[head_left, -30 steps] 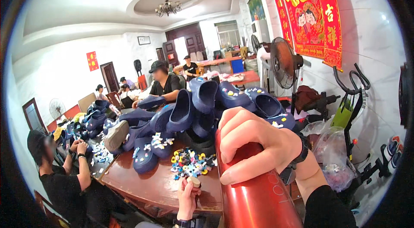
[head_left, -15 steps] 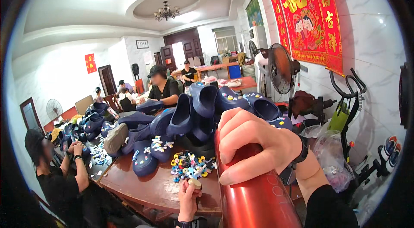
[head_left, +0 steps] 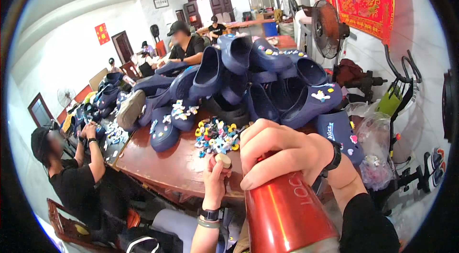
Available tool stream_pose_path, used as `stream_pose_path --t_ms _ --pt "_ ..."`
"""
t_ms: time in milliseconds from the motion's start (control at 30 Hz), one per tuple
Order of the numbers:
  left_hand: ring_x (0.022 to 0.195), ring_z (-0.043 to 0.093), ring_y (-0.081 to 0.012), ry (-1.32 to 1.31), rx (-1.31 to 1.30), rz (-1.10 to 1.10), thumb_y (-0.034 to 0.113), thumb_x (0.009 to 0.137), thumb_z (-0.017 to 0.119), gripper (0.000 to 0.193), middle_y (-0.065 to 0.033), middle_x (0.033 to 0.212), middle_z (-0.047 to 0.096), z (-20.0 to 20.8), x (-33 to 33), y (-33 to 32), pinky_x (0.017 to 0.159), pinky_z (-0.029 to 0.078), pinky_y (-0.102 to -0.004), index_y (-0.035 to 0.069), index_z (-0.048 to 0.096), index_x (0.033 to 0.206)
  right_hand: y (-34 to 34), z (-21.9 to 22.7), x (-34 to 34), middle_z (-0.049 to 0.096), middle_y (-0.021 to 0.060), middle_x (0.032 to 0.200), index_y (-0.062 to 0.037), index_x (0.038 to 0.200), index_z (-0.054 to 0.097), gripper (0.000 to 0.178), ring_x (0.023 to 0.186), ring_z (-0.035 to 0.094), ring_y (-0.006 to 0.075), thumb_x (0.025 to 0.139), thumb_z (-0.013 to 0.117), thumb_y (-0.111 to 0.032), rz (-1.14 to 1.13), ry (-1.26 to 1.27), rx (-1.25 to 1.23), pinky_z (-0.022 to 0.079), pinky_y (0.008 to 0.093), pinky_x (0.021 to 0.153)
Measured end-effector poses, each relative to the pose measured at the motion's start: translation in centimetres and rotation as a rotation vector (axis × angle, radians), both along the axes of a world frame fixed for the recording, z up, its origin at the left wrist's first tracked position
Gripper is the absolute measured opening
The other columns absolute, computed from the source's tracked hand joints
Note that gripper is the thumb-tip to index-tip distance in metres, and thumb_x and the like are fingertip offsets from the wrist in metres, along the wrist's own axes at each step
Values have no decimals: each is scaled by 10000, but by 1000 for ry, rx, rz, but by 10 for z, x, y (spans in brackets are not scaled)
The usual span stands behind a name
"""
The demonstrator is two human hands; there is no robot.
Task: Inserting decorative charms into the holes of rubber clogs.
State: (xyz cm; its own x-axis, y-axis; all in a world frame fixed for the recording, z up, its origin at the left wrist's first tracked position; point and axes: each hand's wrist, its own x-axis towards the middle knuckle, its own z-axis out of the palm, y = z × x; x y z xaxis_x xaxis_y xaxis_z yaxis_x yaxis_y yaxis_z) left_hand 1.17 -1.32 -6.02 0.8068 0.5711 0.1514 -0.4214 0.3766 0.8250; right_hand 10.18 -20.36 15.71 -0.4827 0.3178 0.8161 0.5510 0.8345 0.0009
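Observation:
My right hand [head_left: 287, 150] is closed around the upper end of a red metallic vacuum flask [head_left: 287, 210]. The flask is close to me and its silvery base shows at the lower edge; its mouth is hidden by my fingers. Left of it, my left hand [head_left: 214, 183] pinches a round, beige-topped stopper [head_left: 223, 159] over the table's near edge. Just beyond that hand lies a heap of small colourful shoe charms [head_left: 221, 134]. Navy clogs [head_left: 165, 134], several with charms fixed on, are piled behind the heap.
The brown table [head_left: 148, 159] runs under the pile. At left a person in black [head_left: 74, 176] works with both hands; another person [head_left: 186, 49] sits beyond the clogs. A fan [head_left: 327, 28], a plastic bag [head_left: 375, 152] and exercise equipment [head_left: 406, 95] stand along the right wall.
The view has tilted downward, showing more clogs at right. The flask now appears lower and more upright, still in my right hand. My left hand still pinches the stopper.

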Motion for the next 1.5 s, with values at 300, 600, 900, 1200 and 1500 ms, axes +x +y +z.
stream_pose_path --t_ms 300,600,900,1200,1500 --pt "741 579 -109 -21 33 11 177 924 608 321 -35 933 604 1 -6 3 637 466 -255 75 505 1210 6 -25 27 541 157 1119 -33 1181 575 507 978 540 333 722 769 -121 -39 117 -31 459 415 861" --pt "786 574 -121 -15 49 37 193 941 570 306 -57 1006 596 2 -4 -3 657 474 -255 58 503 1207 2 -23 40 549 145 1092 -46 1175 567 476 970 549 310 747 742 -159 -142 101 11 445 396 860" --pt "781 574 -128 -1 47 43 165 936 552 306 -61 1010 596 -2 -11 1 650 477 -253 56 500 1217 -2 -19 39 564 140 1059 -38 1162 555 480 949 555 311 740 742 -168 -150 123 -8 453 404 845" --pt "797 584 -130 -28 20 46 156 933 559 318 -59 1016 601 0 -11 -3 633 483 -257 59 495 1230 -13 -13 44 571 143 1048 -31 1160 553 469 926 562 306 748 740 -153 -200 108 23 463 393 824" --pt "817 584 -125 -33 61 52 182 926 585 354 -50 1027 603 -6 -12 0 655 479 -253 57 496 1245 -21 -9 44 580 151 1059 -29 1168 563 488 945 569 314 731 753 -137 -251 106 33 463 392 816"
